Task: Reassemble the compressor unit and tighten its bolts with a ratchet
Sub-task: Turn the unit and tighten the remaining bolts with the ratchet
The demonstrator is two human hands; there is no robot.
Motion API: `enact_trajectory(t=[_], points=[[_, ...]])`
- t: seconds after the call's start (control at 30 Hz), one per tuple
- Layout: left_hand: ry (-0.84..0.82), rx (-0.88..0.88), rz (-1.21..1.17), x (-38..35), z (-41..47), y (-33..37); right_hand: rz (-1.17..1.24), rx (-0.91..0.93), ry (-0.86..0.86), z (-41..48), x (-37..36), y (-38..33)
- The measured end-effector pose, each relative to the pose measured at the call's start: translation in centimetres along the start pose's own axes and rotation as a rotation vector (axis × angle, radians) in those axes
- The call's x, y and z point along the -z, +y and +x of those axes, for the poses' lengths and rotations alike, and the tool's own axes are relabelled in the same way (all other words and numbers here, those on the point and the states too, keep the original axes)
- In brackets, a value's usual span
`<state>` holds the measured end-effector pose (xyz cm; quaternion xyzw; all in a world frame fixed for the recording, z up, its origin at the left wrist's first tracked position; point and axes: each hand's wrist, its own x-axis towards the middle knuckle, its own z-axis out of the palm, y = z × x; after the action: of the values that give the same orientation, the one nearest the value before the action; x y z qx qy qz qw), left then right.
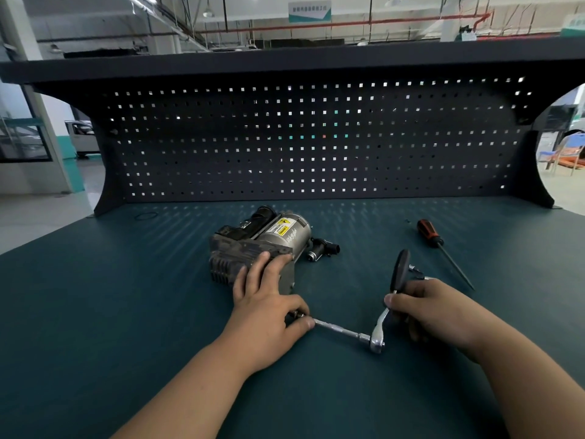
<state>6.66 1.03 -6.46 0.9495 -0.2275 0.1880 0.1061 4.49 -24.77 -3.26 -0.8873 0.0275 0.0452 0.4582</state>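
As the left hand pinched the slim steel extension bar beside the grey metal compressor unit, the right hand gripped the chrome ratchet.

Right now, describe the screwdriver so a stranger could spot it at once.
Start at the green workbench under the dark pegboard, then look right of the compressor. The screwdriver lies there on its own: the only tool with a black-and-orange handle and a long thin shaft.

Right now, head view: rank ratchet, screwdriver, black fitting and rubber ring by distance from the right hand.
1. ratchet, gripped in the right hand.
2. screwdriver, just right, behind.
3. black fitting, left, farther back.
4. rubber ring, far left, rear.
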Motion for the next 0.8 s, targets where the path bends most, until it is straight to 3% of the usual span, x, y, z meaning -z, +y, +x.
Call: enact_trajectory(t=[0.17,0.3,0.4,0.57,0.8], points=[[-0.019,-0.003,0.013,0.0,0.1,0.0,0.079,0.239,0.032,-0.7,0.2,-0.4],[-0.02,-0.01,-0.002,-0.1,0.2,-0.2,0.181,0.353,-0.207,-2.0,-0.1,-1.5],[-0.003,-0.01,-0.014,-0.1,0.1,-0.2,0.2,0.334,-0.215,-1.9,-0.4,-1.6],[0.051,0.012,-0.088,0.0,-0.1,-0.4,0.28,0.289,-0.07,-0.9,-0.2,-0.7],[0.068,0.006,-0.108,-0.1,-0.2,-0.5,-0.001,0.051,0.045,1.4,-0.5,0.6]])
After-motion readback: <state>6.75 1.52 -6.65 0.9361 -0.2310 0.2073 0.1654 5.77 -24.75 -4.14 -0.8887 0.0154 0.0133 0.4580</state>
